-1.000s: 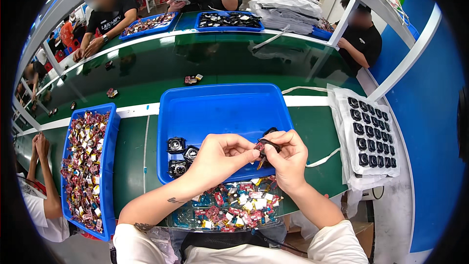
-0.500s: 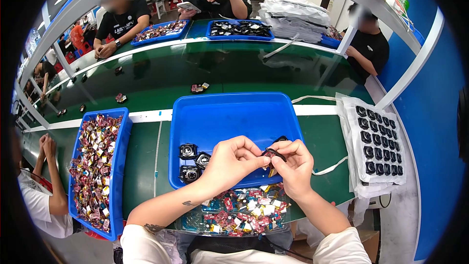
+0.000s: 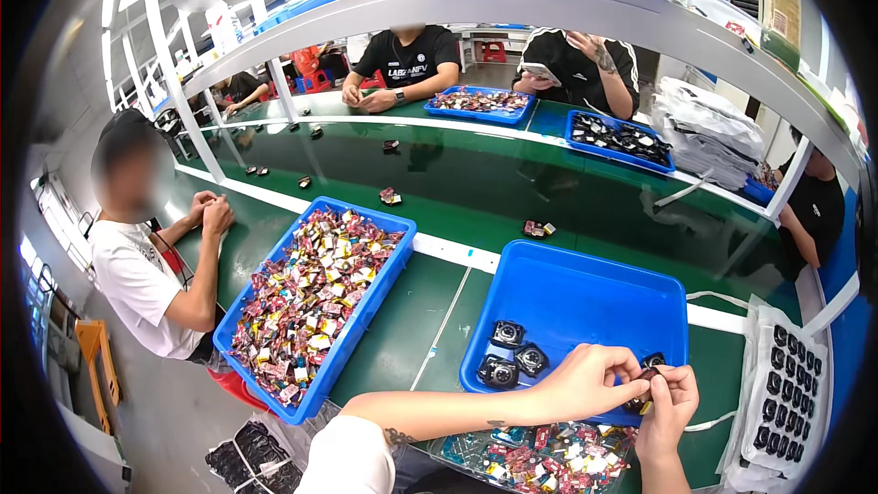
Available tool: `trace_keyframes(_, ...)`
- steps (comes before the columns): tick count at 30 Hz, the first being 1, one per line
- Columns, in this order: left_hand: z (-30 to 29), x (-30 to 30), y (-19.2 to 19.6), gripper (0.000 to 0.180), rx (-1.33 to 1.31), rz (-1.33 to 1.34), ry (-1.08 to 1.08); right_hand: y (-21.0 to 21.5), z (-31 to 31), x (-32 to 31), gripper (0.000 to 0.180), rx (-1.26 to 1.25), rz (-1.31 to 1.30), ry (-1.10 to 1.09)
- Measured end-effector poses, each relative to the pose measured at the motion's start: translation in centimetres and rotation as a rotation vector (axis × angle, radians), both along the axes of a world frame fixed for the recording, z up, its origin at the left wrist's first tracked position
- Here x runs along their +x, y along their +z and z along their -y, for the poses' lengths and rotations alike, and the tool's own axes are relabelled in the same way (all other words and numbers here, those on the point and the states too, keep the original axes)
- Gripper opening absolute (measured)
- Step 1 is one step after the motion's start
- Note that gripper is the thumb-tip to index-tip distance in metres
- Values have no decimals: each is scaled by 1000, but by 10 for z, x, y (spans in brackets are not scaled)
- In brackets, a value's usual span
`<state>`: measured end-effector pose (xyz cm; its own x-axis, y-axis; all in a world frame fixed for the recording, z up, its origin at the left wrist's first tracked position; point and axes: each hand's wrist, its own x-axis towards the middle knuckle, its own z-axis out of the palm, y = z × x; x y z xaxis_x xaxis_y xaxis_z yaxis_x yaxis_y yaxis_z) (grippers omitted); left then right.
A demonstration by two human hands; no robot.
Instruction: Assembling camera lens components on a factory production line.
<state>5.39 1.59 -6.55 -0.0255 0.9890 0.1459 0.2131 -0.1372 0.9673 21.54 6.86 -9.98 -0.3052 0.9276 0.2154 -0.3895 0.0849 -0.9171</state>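
Observation:
Over the near right part of the blue tray (image 3: 585, 279), both my hands pinch one small dark part (image 3: 647, 377). It looks like a black casing with a bit of reddish circuit board and a yellow piece, partly covered by fingers. My left hand (image 3: 585, 384) grips it from the left with thumb and fingertips, and my right hand (image 3: 672, 402) from the right. Several black casings with round centres (image 3: 499, 371) lie in the tray's left corner. Another black casing (image 3: 652, 360) lies just behind my fingers. Below my wrists sits a clear tray of small circuit boards (image 3: 549, 457).
A blue tray heaped with circuit boards (image 3: 315, 311) stands to the left, beside a seated co-worker (image 3: 137, 265). A white tray of black casings in rows (image 3: 786, 384) is at right. Loose parts (image 3: 390, 196) dot the green conveyor (image 3: 466, 206); more people sit beyond.
My view has swung to the left, so everything appears shifted right and the co-worker at left shows more fully. Both hands still hold the dark part, its angle slightly altered.

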Motion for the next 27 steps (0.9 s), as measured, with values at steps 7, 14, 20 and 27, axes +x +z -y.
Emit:
trace_keyframes(7,-12,-1,-9,19,-76,-85,14,-12,-11,5,16,-36,64,46)
trace_keyframes(14,-12,-8,-13,9,-28,33,143,-17,-19,-8,14,-30,-61,217)
trace_keyframes(20,-13,2,-13,24,-24,-11,-55,-9,-4,10,10,9,80,8)
trace_keyframes(27,0,-16,12,18,-93,-131,2,-1,-2,-8,9,26,48,92)
